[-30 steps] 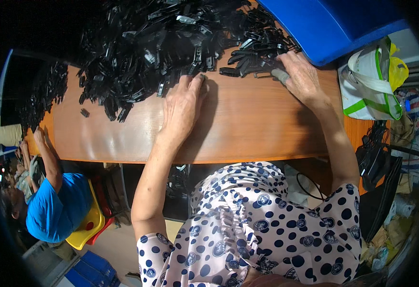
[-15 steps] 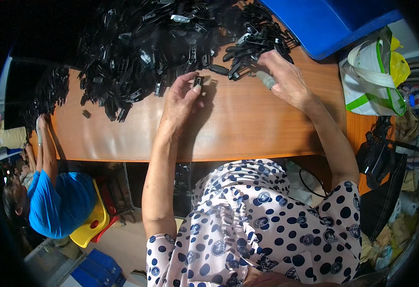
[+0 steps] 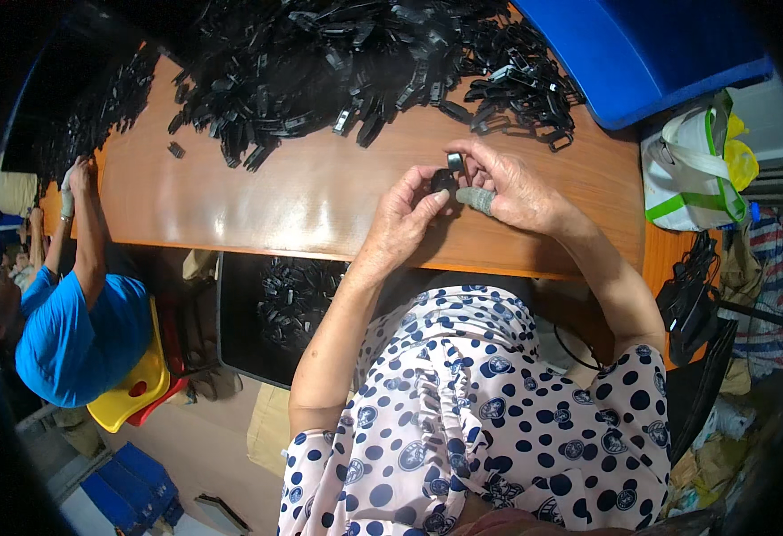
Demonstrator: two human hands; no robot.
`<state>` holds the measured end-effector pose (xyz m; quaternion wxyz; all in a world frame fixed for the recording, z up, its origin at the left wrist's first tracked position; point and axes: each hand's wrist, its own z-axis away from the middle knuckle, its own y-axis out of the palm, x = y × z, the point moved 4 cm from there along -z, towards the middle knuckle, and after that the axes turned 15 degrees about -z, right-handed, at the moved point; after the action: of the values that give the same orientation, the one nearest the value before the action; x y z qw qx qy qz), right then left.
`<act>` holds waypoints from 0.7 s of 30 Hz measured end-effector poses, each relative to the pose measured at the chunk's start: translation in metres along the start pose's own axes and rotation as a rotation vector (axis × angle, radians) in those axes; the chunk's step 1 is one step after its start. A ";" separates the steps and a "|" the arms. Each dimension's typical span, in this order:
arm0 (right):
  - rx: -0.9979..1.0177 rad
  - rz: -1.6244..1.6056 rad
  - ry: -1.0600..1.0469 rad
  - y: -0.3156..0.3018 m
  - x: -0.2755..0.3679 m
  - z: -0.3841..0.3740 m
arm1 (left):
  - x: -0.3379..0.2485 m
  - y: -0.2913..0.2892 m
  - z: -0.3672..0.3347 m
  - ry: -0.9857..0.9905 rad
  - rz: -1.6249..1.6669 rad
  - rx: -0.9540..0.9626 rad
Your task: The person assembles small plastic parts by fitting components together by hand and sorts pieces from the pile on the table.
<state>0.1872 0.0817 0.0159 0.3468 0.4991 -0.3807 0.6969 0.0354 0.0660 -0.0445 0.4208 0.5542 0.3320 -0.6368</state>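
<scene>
On my cam, L hand [image 3: 407, 214] pinched a blk part [image 3: 442, 182] over the table [image 3: 275, 201]; R hand [image 3: 518, 192] gripped a blk piece [image 3: 455, 162] just beyond it, slightly R. I couldn't tell long axes.

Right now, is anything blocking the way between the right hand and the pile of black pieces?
No, nothing visible does. Just bare brown table lies between the right hand and the pile of black pieces above it in the picture.
</scene>
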 end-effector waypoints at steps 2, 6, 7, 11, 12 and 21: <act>0.029 -0.054 0.044 0.010 0.006 0.001 | 0.000 -0.002 0.007 0.015 0.026 -0.020; 0.018 -0.059 -0.055 0.021 0.012 0.001 | 0.001 -0.014 0.021 0.043 0.068 -0.115; -0.040 -0.273 0.013 0.021 0.008 0.001 | 0.002 -0.016 0.024 0.046 0.071 -0.119; -0.093 -0.768 -0.033 0.017 0.002 0.000 | 0.000 -0.022 0.035 0.143 0.018 -0.216; -0.071 -0.890 0.020 0.019 0.002 0.002 | -0.004 -0.022 0.037 0.200 -0.044 -0.242; -0.035 -1.202 0.079 0.034 -0.010 0.014 | -0.023 -0.014 0.043 0.370 -0.422 -0.324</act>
<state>0.1664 0.0519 0.0035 0.7022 0.5949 -0.0301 0.3901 0.0054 0.0372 -0.0157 0.2945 0.5054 0.6076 -0.5373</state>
